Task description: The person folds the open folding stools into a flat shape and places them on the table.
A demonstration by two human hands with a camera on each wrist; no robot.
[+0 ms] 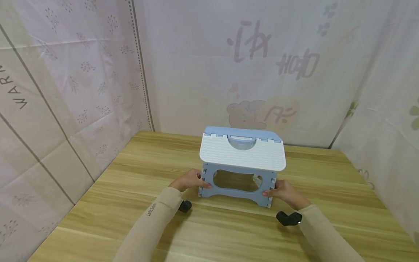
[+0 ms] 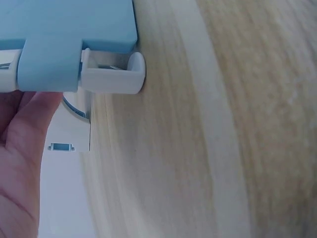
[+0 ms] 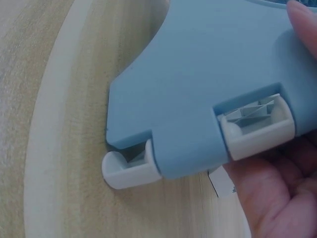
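Observation:
A folding step stool (image 1: 242,156) stands upright on the wooden table, its ribbed white top split by a blue strip with a handle slot at the back. The left hand (image 1: 189,179) grips the left edge of its blue front leg panel (image 1: 266,185), thumb on the front face. At the opposite edge, the right hand (image 1: 288,193) holds the panel low down, thumb also in front. In the left wrist view, white hinge pieces (image 2: 114,79) show beside the left hand (image 2: 22,158). The right wrist view has the panel's foot (image 3: 133,109) close over the wood.
Wood-grained table (image 1: 137,171) surface extends around the stool. A pale printed curtain (image 1: 190,72) hangs behind the table and along both sides. Black wrist-camera parts (image 1: 289,218) stick out near both sleeves.

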